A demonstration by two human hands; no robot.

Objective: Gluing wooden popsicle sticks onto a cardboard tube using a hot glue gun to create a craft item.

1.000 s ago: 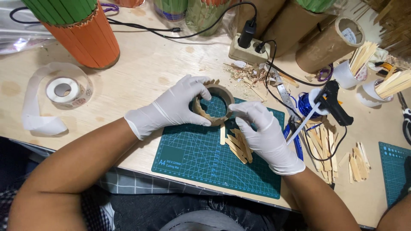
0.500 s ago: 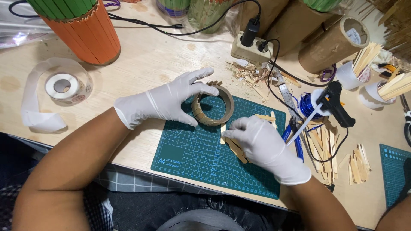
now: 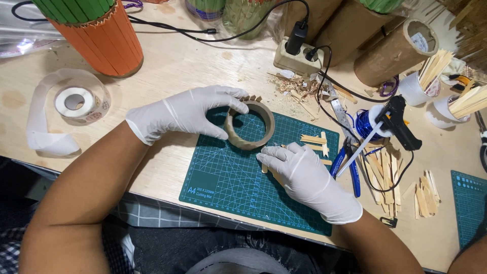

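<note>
Cardboard, brown and cut into a short ring (image 3: 249,125), lies flat on the green cutting mat (image 3: 228,177) near its top edge. The left hand (image 3: 185,114), in a white glove, rests fingers over the ring's left wall with the thumb at its outer side, a loose grip that seems meant to keep the ring from sliding. The right hand (image 3: 304,177), also gloved, lies palm down on the mat just below the ring, fingers spread and flat over thin wooden sticks (image 3: 314,139); whether it has pinched 1 cannot be told. A glue gun (image 3: 398,124) and blue-handled pliers (image 3: 350,167) lie to the right on the table (image 3: 172,66), within easy reach.
</note>
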